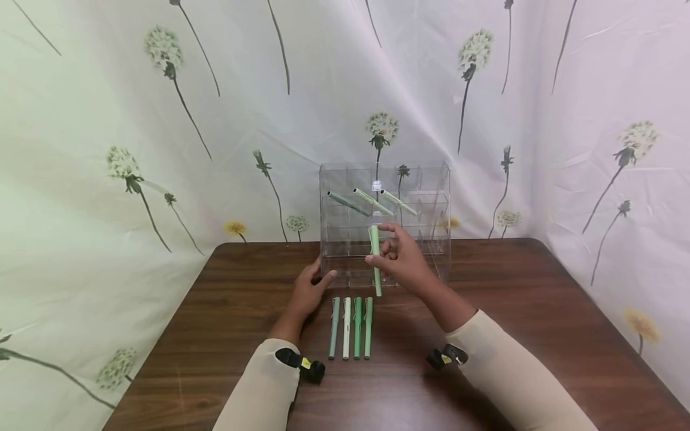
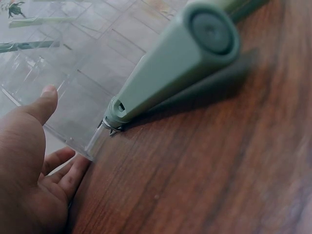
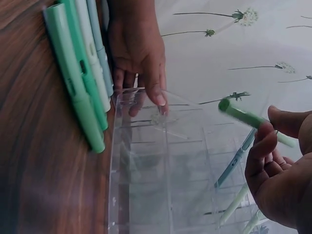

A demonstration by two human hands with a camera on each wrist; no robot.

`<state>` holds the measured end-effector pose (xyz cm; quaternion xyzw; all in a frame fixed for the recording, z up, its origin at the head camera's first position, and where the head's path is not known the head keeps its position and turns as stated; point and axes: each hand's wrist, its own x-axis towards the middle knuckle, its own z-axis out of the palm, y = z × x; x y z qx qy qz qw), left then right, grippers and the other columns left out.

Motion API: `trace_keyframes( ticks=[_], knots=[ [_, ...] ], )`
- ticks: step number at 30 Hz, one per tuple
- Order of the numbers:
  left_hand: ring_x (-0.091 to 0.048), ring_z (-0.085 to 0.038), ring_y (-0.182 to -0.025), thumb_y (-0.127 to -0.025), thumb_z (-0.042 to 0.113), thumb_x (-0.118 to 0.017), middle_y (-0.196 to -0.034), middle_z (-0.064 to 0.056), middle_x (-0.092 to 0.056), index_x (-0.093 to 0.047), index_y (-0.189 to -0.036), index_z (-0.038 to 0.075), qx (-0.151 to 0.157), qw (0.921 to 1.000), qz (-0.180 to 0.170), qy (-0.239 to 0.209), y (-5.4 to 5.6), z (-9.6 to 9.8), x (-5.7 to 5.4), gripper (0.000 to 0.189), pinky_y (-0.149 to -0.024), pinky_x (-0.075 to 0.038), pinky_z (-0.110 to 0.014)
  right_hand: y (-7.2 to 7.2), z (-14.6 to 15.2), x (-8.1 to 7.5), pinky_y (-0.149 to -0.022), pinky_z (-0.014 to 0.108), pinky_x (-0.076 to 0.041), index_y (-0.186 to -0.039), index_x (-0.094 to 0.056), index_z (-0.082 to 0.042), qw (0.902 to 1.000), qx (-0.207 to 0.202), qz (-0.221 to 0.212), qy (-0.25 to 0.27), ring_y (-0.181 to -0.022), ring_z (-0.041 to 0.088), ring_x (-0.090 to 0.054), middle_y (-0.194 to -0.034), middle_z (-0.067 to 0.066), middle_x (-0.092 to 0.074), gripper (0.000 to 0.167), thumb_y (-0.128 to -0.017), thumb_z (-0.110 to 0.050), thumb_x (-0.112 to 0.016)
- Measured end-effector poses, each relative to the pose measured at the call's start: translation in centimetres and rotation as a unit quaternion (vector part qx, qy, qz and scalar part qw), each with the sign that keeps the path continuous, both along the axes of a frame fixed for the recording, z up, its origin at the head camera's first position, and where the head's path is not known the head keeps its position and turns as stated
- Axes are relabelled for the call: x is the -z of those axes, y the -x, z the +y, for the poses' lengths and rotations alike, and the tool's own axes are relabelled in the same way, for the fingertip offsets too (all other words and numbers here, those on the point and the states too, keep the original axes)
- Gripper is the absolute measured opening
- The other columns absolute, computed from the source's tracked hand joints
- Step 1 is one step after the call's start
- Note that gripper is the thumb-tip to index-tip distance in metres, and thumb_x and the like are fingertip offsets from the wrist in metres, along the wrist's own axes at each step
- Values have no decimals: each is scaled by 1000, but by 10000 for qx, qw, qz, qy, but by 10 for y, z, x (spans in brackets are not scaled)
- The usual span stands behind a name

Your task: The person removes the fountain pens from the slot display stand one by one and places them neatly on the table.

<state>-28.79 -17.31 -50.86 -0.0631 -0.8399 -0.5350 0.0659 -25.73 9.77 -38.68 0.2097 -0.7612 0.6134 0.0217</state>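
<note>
My right hand [image 1: 401, 260] pinches a light green pen [image 1: 375, 239] upright between thumb and fingers, in front of a clear compartmented organizer [image 1: 335, 242]. At the organizer's lower left corner, my left hand [image 1: 307, 292] holds on, thumb on the front and fingers round the side, as the left wrist view shows. Three pens slant in the upper compartments: a dark green pen [image 1: 347, 204], a light green pen [image 1: 373, 202] and a pale green pen [image 1: 399, 202]. In front lies a row: a grey-green pen [image 1: 335, 329], a white pen [image 1: 347, 329], a green pen [image 1: 357, 329] and a lighter green pen [image 1: 369, 329].
The organizer stands toward the back of a brown wooden table [image 1: 226, 335]. Behind it hangs a white curtain [image 1: 323, 108] with a dandelion print, which also closes off both sides. A camera is strapped to each sleeved wrist.
</note>
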Motion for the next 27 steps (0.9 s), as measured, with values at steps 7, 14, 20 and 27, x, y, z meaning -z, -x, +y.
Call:
trace_keyframes(
  ticks=[7,14,20,27],
  knots=[
    [-46,-42,-155,-108,45,-69,-167,-21,-48,-35,-173,26,2,10000,56,31,2,0,0,75,-127,-38,-64,-3,13,12,-52,36,-57,-175,-25,-24,9996,-63,193,-181,-54,20,-59,-80,8,-60,98,-98,-7,-82],
    [-47,-43,-154,-109,42,-69,-166,-22,-49,-34,-173,25,19,10000,24,44,0,1,-2,75,-126,-38,-64,-6,23,28,-49,33,-54,-166,-40,-20,9995,8,-95,-313,-53,19,-56,-86,8,-58,78,-100,-5,-79],
    [-49,-43,-153,-109,40,-70,-165,-23,-49,-35,-173,23,16,10000,45,22,0,1,-1,75,-126,-39,-64,-10,27,36,-49,29,-49,-164,-43,-21,9983,-8,-357,-453,-53,14,-52,-87,7,-62,79,-98,-9,-83],
    [-52,-43,-150,-109,40,-70,-162,-23,-52,-35,-173,23,-45,10000,-8,59,1,-1,1,75,-125,-41,-63,-13,27,45,-48,33,-49,-164,-39,-10,9968,-145,-667,-413,-53,12,-51,-88,6,-63,85,-94,-7,-86]
  ],
)
